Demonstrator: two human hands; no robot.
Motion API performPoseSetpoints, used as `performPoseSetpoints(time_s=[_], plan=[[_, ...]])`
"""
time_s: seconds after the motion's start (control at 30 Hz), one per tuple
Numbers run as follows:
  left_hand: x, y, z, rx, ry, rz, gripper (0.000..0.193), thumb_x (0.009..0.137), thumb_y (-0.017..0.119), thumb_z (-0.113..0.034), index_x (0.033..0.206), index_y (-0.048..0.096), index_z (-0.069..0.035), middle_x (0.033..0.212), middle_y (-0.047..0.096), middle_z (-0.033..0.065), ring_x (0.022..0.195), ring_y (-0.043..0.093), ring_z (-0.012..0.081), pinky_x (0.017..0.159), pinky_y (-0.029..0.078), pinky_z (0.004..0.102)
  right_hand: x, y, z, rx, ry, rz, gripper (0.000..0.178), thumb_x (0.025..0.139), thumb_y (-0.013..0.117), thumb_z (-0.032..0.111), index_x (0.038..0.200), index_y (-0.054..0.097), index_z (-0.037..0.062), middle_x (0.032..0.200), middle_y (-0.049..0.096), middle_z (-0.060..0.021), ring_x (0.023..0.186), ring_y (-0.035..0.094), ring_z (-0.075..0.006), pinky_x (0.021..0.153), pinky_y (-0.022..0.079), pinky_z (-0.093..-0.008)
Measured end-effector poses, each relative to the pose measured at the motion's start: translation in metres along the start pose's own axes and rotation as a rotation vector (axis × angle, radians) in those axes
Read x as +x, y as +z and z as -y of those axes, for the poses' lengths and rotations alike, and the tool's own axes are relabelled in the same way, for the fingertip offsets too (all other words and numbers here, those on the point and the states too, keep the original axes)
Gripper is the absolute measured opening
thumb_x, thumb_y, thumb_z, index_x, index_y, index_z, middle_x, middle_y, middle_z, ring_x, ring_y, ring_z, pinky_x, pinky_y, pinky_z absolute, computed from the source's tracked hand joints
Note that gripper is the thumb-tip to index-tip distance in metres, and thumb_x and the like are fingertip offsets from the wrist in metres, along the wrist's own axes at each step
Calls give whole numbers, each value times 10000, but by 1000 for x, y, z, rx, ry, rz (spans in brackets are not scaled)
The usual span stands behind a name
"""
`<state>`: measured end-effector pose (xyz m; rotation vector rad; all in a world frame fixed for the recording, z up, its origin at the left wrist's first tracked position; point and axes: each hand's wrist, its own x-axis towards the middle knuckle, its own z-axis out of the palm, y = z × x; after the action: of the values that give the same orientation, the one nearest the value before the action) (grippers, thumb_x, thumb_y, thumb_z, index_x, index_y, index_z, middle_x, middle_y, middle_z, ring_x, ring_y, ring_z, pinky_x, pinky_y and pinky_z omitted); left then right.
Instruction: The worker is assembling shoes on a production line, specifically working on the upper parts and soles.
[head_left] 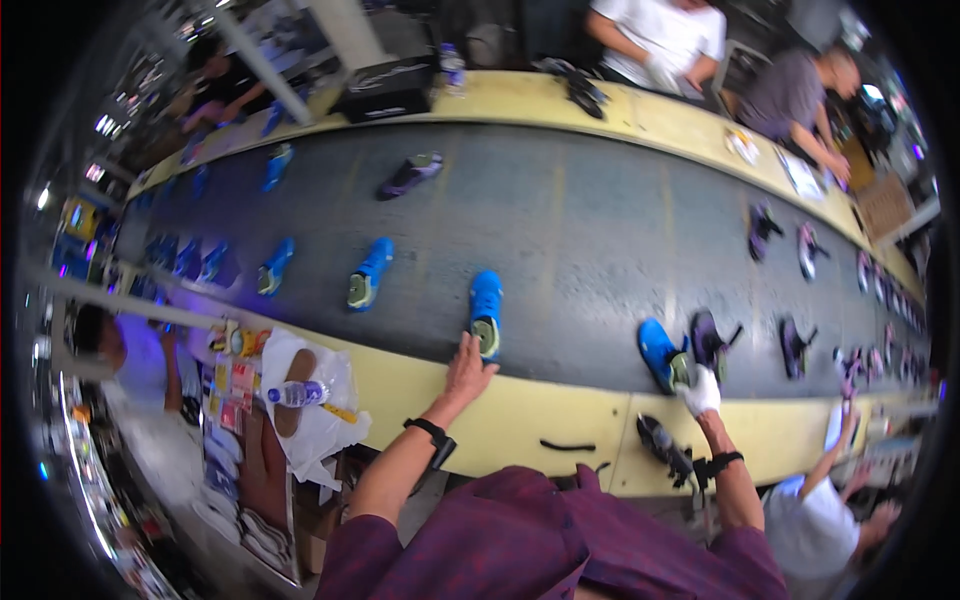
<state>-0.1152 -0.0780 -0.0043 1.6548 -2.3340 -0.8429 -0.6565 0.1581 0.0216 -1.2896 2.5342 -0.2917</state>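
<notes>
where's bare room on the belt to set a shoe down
Open belt lies between the blue shoe at the left hand and the dark shoes far right. Crowded by the right hand, around the second blue shoe.

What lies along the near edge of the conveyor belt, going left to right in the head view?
Water bottle on white plastic → left hand touching a blue shoe → second blue shoe → gloved right hand reaching it → dark purple shoe → another dark shoe.
</notes>
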Motion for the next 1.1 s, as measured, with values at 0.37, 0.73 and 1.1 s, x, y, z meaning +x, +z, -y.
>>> performPoseSetpoints(time_s=[0.37,0.73,1.1], plan=[[58,-11,-8,-95,-336,49,948,907,733,-76,1651,152,13,1622,392,291,1383,545,488,1111,523,520,49,79,-40,370,177,361,544,733,937,70,1211,677,60,1020,712,-18,855,655,-153,764,571,-352],[1,-21,-63,-247,67,126,844,995,698,-407,1582,324,70,1569,455,350,1378,540,500,1151,455,529,8,-35,181,874,252,567,542,814,911,271,1217,701,-25,1072,764,-82,912,723,-173,848,588,-344],[-121,35,-81,76,35,329,1087,840,832,-528,1588,318,71,1480,542,360,1378,559,471,1146,468,520,-138,126,188,545,-195,783,613,987,656,317,1533,559,58,1360,722,-197,1208,721,-320,1050,557,-380]])
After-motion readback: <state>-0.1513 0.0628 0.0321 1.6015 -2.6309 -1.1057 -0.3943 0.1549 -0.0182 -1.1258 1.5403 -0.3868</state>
